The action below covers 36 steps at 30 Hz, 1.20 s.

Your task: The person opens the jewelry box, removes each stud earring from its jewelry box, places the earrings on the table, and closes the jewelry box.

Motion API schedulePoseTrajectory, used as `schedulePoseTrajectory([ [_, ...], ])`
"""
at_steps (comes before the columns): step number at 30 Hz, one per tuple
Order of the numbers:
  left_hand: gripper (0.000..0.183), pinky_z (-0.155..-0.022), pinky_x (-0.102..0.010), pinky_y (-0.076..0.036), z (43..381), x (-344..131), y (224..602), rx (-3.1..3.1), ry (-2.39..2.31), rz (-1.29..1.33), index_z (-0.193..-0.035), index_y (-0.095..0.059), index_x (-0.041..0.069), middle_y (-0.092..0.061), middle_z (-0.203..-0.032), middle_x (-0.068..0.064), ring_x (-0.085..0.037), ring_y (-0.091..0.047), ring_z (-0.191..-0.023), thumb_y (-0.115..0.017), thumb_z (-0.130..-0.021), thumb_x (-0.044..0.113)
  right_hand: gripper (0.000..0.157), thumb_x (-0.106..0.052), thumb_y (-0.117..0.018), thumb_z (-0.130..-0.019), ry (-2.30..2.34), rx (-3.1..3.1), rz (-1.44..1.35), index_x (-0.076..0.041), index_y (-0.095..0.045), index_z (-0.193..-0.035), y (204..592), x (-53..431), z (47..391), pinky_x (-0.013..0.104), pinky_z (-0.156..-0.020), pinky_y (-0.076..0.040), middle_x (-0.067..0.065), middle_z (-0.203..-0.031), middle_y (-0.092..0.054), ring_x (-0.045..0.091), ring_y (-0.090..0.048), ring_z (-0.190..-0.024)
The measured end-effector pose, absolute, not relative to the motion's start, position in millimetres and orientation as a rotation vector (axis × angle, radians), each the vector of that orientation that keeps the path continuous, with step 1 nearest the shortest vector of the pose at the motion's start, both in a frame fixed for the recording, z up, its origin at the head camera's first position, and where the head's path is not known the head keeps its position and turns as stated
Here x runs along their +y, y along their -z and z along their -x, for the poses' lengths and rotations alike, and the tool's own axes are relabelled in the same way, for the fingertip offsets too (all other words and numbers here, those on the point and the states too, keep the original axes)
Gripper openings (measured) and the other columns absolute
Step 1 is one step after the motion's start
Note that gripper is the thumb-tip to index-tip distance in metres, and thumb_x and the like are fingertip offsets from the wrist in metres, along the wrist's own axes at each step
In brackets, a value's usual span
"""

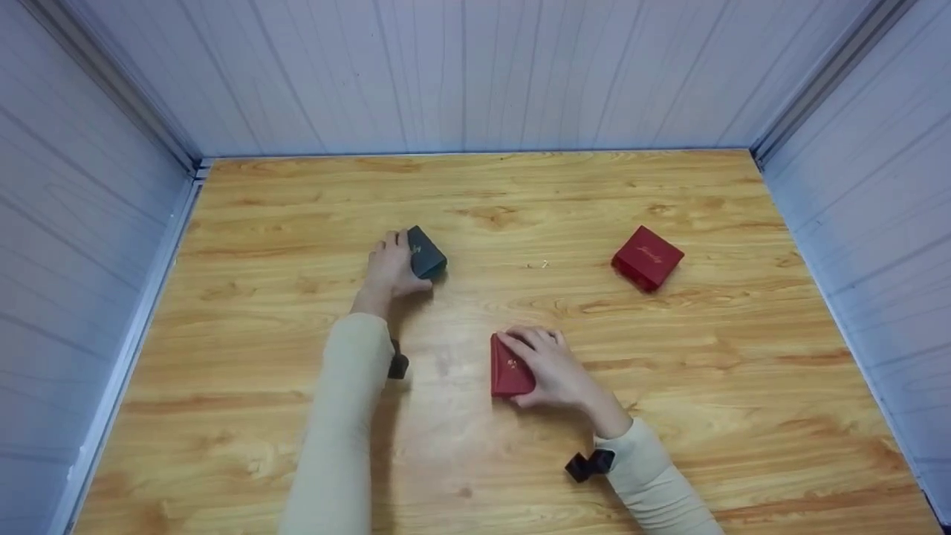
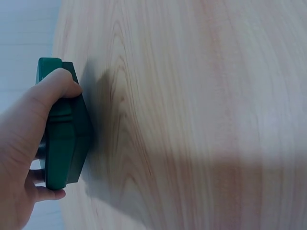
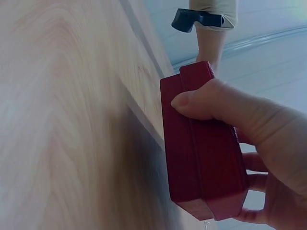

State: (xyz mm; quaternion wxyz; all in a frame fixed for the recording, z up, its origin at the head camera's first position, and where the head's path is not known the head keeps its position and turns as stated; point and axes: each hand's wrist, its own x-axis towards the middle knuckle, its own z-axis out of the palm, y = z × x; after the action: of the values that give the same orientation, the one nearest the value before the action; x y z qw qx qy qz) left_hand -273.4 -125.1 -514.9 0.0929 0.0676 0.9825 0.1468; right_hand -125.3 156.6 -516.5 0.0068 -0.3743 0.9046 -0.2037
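Note:
My left hand (image 1: 390, 267) grips a dark green jewelry box (image 1: 426, 254) with gold lettering on its lid, left of the table's middle. In the left wrist view the thumb lies across one side of the green box (image 2: 61, 143) and the fingers wrap behind it. Nearer to me, my right hand (image 1: 546, 368) holds a red jewelry box (image 1: 511, 371), thumb on its near side and fingers over the far side. The right wrist view shows this red box (image 3: 206, 148) closed, its lid seam running along the side, with a shadow on the wood beside it.
Another red jewelry box (image 1: 648, 256) sits at the right on the wooden table (image 1: 743, 357). A tiny pale item (image 1: 545, 264) lies near the middle. Pale panelled walls (image 1: 461, 74) border the table at the back and both sides.

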Motion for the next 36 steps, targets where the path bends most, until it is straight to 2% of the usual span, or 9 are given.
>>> schedulePoseTrajectory([
  [11,0.109,-0.087,-0.054,-0.034,276.8,-123.7,514.5,2.903,-0.423,-0.064,-0.135,-0.015,-0.010,-0.027,-0.128,-0.028,-0.043,-0.035,-0.109,-0.069,-0.063,0.051,0.093,-0.038,-0.078,-0.055,0.605,2.815,1.200,-0.007,-0.039,-0.133,519.5,150.2,125.9,0.043,-0.087,-0.029,0.012,-0.125,-0.042,0.025,-0.038,-0.112],
  [30,0.108,-0.088,-0.050,-0.036,273.7,-119.3,515.9,2.908,-0.462,-0.032,-0.137,-0.013,-0.006,-0.025,-0.130,-0.025,-0.039,-0.033,-0.112,-0.071,-0.064,0.048,0.094,-0.035,-0.079,-0.054,0.509,2.806,1.165,-0.007,-0.038,-0.133,522.9,151.0,130.1,0.044,-0.089,-0.027,0.013,-0.126,-0.042,0.027,-0.038,-0.113],
  [36,0.111,-0.089,-0.051,-0.034,272.6,-121.2,519.2,2.930,-0.437,-0.047,-0.138,-0.011,-0.005,-0.025,-0.132,-0.024,-0.039,-0.031,-0.115,-0.071,-0.063,0.051,0.094,-0.036,-0.079,-0.054,0.513,2.807,1.171,-0.007,-0.037,-0.134,523.7,150.8,130.4,0.044,-0.090,-0.027,0.013,-0.126,-0.041,0.027,-0.037,-0.114],
])
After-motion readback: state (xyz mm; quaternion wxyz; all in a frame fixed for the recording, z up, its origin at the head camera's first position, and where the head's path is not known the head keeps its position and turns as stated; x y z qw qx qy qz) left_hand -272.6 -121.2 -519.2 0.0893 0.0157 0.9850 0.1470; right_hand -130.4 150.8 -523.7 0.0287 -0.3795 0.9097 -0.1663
